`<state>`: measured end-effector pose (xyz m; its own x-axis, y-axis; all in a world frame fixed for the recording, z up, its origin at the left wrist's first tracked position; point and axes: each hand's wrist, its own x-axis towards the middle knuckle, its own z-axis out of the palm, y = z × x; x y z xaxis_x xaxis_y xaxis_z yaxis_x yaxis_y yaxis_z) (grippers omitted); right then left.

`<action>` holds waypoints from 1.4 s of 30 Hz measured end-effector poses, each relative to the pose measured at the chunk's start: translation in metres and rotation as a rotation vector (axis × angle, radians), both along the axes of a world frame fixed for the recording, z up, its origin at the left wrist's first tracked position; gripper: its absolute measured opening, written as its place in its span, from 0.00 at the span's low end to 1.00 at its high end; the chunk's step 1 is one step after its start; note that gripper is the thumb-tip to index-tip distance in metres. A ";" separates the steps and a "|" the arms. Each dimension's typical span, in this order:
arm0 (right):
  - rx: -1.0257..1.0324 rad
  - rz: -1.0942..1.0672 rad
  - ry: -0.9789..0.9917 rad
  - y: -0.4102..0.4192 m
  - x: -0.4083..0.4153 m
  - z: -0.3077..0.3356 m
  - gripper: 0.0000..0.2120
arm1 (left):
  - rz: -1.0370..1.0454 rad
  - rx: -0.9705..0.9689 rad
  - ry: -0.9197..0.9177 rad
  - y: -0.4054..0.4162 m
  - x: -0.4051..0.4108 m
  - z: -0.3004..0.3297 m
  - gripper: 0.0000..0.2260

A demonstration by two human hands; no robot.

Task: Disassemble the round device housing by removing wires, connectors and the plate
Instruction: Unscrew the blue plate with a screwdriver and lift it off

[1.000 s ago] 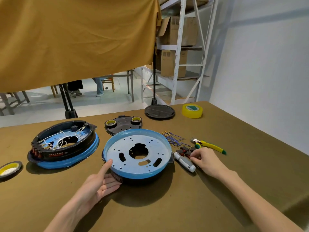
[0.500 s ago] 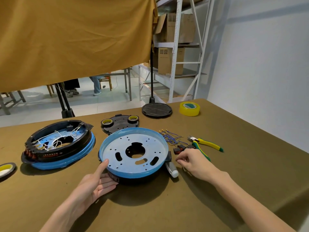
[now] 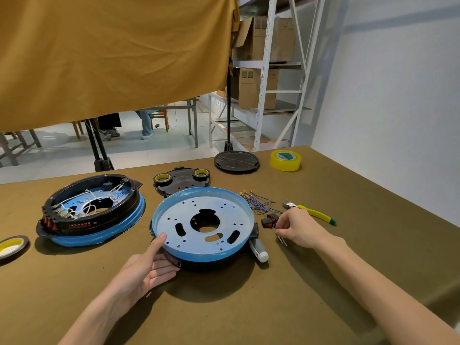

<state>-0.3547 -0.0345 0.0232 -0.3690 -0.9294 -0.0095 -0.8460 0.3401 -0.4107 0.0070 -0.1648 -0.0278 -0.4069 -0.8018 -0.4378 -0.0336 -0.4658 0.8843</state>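
Note:
A round black housing [image 3: 214, 263] topped by a blue-filmed perforated plate [image 3: 202, 220] lies in front of me. My left hand [image 3: 146, 267] steadies it, the thumb on the plate's near-left rim and straight fingers against the black side. Just right of the housing, my right hand [image 3: 298, 230] pinches a small two-pronged metal piece [image 3: 281, 240]. Loose blue wires [image 3: 256, 201] and two black-and-red connectors [image 3: 270, 219] lie beyond that hand. A second housing [image 3: 92, 212], still full of white wires, sits at the left.
A white-handled screwdriver [image 3: 258, 250] lies against the housing's right side. Yellow-handled cutters [image 3: 313, 212] lie farther right. A black lid holding two tape rolls [image 3: 183, 180], a black disc [image 3: 236, 161] and yellow tape [image 3: 285, 160] are at the back; another tape roll [image 3: 11, 246] lies far left.
My right hand has shifted a little left from the connectors and screwdriver and now pinches the small two-pronged piece. My left hand stays at the housing's rim.

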 end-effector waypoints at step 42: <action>-0.514 0.151 -0.174 0.007 0.075 0.017 0.03 | -0.070 0.268 0.198 0.012 0.006 0.018 0.34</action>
